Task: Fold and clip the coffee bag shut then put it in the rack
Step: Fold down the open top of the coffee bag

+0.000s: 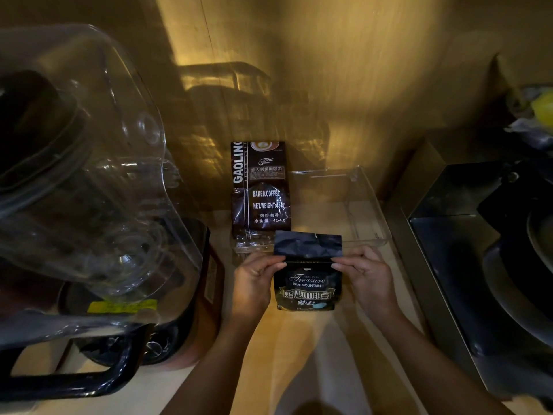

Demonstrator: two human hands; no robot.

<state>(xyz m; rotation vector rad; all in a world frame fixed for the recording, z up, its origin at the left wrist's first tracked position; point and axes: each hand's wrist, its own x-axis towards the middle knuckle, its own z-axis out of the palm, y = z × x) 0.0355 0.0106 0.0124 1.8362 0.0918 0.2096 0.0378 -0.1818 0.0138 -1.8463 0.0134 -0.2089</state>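
Pinching the coffee bag (308,283) at both sides, left hand (254,280) and right hand (368,277), just before the clear rack (368,235).

Warm, dim yellow light falls on a wood-grain wall (374,85) and a pale wooden counter (299,354), with a large clear-domed appliance (83,163) at left and dark metal equipment (478,250) at right

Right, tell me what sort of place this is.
Probably a kitchen or café counter: a blender with a clear jar on the left, two coffee bags, and a clear plastic rack on a wooden worktop.
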